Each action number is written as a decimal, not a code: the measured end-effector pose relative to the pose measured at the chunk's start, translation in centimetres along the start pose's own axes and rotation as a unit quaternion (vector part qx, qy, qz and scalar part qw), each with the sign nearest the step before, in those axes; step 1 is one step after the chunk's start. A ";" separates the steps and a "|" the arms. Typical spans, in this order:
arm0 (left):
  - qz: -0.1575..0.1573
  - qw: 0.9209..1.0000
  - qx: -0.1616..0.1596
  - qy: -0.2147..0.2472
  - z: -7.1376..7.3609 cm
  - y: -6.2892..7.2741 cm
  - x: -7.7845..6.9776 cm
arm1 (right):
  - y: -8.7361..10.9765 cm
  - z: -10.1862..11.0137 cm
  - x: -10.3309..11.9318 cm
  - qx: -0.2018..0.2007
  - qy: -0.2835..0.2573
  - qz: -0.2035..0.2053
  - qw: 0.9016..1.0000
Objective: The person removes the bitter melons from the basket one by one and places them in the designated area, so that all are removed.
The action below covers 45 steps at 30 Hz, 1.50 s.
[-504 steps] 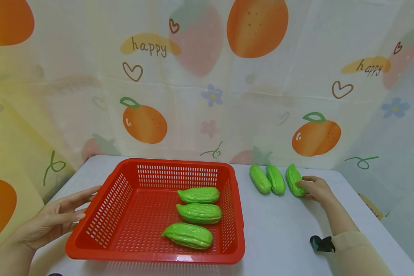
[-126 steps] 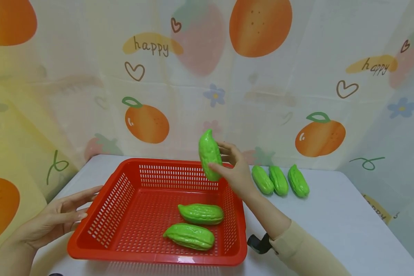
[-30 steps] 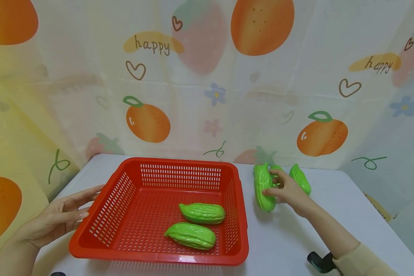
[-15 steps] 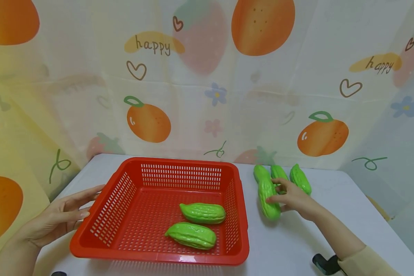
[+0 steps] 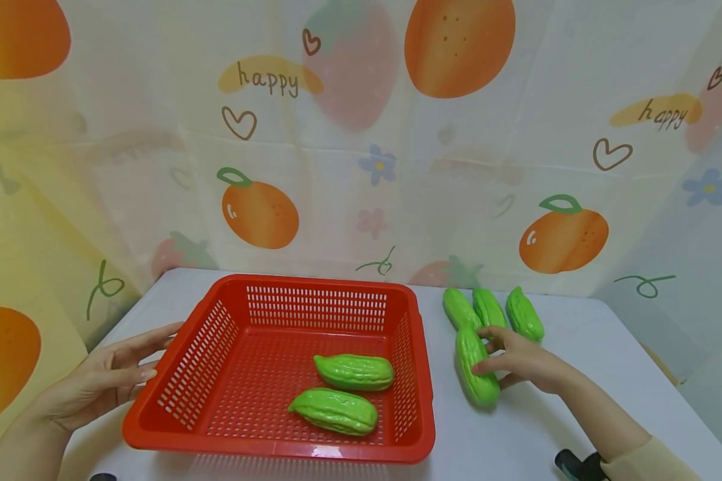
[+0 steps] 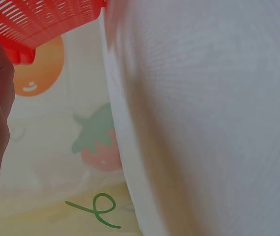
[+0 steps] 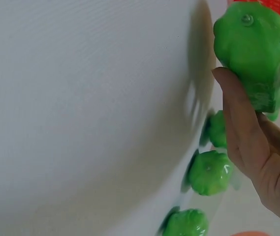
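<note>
My right hand pinches a bright green bitter melon between thumb and fingers, close over the white table to the right of the basket. In the right wrist view that bitter melon shows its rounded end above the fingers. My left hand holds the left rim of a red perforated basket, thumb at the rim and the other fingertips hidden behind it. Inside the basket, at its right side, two bitter melons lie sideways: one behind, one in front.
Three more bitter melons lie at the table's back right: a left one, a middle one and a right one. A fruit-printed cloth hangs behind the table. A black wrist device sits by the right sleeve.
A bitter melon was lifted out of the basket, leaving two inside. Over the last second my right hand moved it toward the front and slightly right. The left hand stays at the rim.
</note>
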<state>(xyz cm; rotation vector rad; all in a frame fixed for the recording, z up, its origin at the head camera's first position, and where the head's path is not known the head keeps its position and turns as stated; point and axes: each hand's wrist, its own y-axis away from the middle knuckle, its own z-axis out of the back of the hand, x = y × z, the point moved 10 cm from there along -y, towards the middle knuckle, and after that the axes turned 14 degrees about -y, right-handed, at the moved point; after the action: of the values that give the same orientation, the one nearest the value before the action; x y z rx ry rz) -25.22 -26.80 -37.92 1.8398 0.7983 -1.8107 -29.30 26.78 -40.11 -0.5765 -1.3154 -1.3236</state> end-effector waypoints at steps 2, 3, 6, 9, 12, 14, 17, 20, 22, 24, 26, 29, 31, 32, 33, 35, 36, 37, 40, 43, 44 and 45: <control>-0.004 1.000 0.005 0.002 -0.1 0.0 0.0 | 0.2 -0.1 -0.2 0.008 0.002 -0.003 1.000; -0.004 1.000 0.005 0.003 0.0 0.0 0.0 | 0.2 -0.2 -0.3 0.012 0.003 -0.005 1.000; -0.002 1.000 0.006 0.005 -0.1 0.0 0.0 | 0.4 -0.2 -0.8 0.020 0.003 -0.015 1.000; -0.002 1.000 0.006 0.005 -0.1 0.0 0.0 | 0.5 -0.3 -1.2 0.028 0.002 -0.023 0.999; -0.004 1.000 0.007 0.007 -0.1 0.0 0.0 | 0.5 -0.4 -1.5 0.032 0.001 -0.031 0.999; -0.007 1.000 0.006 0.007 -0.1 0.0 -0.1 | 0.6 -0.5 -1.7 0.033 0.000 -0.036 0.999; -0.009 1.000 0.005 0.006 -0.1 0.0 -0.1 | 0.7 -0.5 -1.8 0.033 0.003 -0.044 0.998; -0.009 1.000 0.004 0.005 -0.1 0.0 -0.1 | 0.9 -0.6 -1.8 0.034 0.008 -0.050 0.998; -0.009 1.000 0.006 0.007 -0.1 0.0 -0.1 | 1.0 -0.6 -1.8 0.036 0.010 -0.053 0.998; -0.008 1.000 0.007 0.010 -0.2 0.0 -0.1 | 1.0 -0.5 -1.8 0.036 0.012 -0.053 0.998; -0.009 1.000 0.009 0.012 -0.3 -0.1 -0.2 | 1.0 -0.5 -1.8 0.038 0.014 -0.053 0.998; -0.008 1.000 0.008 0.013 -0.3 -0.1 -0.2 | 1.0 -0.3 -1.8 0.039 0.016 -0.055 0.998; -0.007 1.000 0.007 0.010 -0.3 -0.1 -0.1 | 1.0 -0.3 -1.9 0.041 0.017 -0.057 0.997; -0.007 1.000 0.008 0.010 -0.3 -0.1 -0.1 | 1.0 -0.3 -1.9 0.042 0.018 -0.059 0.997; -0.007 1.000 0.008 0.011 -0.3 -0.1 -0.1 | 1.0 -0.2 -1.9 0.043 0.018 -0.059 0.997; -0.006 1.000 0.008 0.010 -0.3 -0.1 -0.1 | 1.0 -0.2 -1.9 0.043 0.019 -0.061 0.997; -0.005 1.000 0.008 0.010 -0.3 -0.1 -0.1 | 1.0 -0.2 -1.9 0.044 0.019 -0.061 0.997; -0.005 1.000 0.009 0.011 -0.3 -0.1 -0.1 | 1.0 -0.2 -1.9 0.044 0.020 -0.062 0.997; -0.004 1.000 0.008 0.015 -0.4 -0.1 -0.2 | 1.0 -0.1 -2.0 0.044 0.023 -0.067 0.996; -0.007 1.000 0.009 0.017 -0.4 -0.1 -0.2 | 1.0 -0.1 -2.1 0.045 0.025 -0.068 0.996; -0.007 1.000 0.008 0.018 -0.4 -0.1 -0.2 | 1.0 -0.1 -2.1 0.046 0.025 -0.067 0.996; -0.008 1.000 0.008 0.017 -0.5 -0.1 -0.3 | 1.0 -0.2 -2.1 0.046 0.024 -0.066 0.996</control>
<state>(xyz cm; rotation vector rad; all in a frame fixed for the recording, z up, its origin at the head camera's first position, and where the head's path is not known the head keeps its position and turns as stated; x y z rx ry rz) -24.93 -26.46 -37.61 1.8841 0.8143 -1.8050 -27.81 27.62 -41.64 -0.3969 -1.3867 -1.3667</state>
